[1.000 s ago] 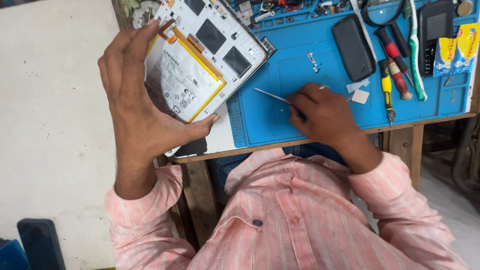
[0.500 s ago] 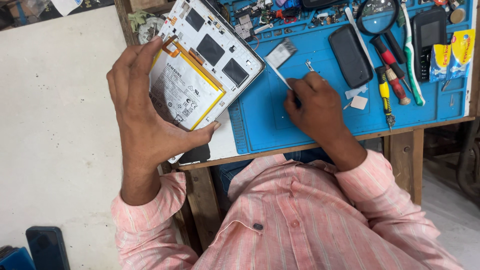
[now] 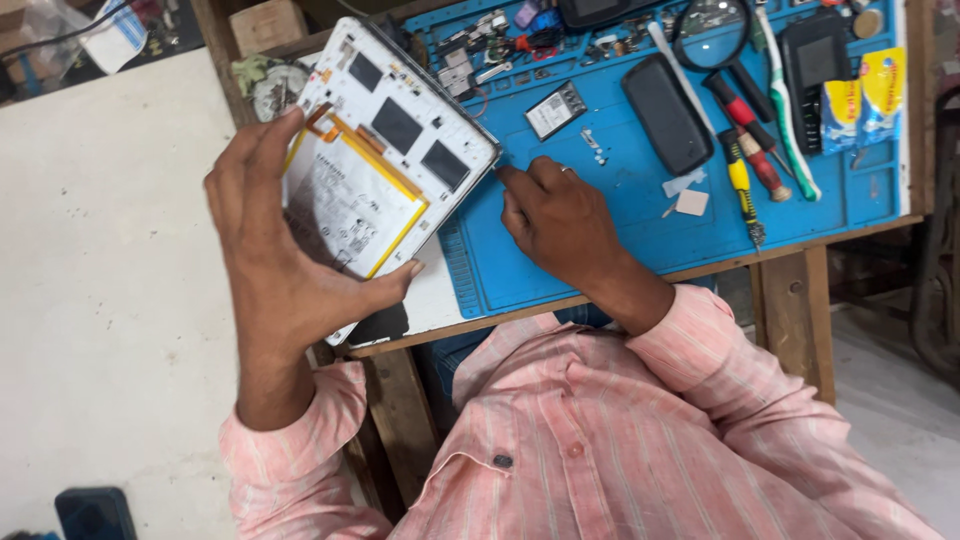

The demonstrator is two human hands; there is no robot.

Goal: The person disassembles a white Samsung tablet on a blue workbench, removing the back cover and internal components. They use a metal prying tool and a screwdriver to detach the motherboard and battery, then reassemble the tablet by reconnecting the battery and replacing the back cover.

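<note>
My left hand (image 3: 280,280) holds an opened white tablet (image 3: 385,150) tilted above the table's left end, thumb under its lower edge and fingers along its left side. The tablet's back is off, showing a white battery (image 3: 345,205) with yellow edging and dark chips. My right hand (image 3: 565,225) rests on the blue work mat (image 3: 620,250), fingers pinched together at the tablet's right edge. The thin metal tool it held a moment ago is hidden under the fingers.
On the mat lie a small battery module (image 3: 556,108), a black phone (image 3: 665,112), a magnifying glass (image 3: 712,25), screwdrivers (image 3: 745,185), a green-white toothbrush (image 3: 785,110), yellow sachets (image 3: 860,95) and small parts. The wooden table edge (image 3: 800,240) runs in front. A dark phone (image 3: 95,512) lies on the floor.
My right hand moved up and left across the mat to the tablet's right edge, and the thin tool went out of sight. My left hand keeps holding the tablet.
</note>
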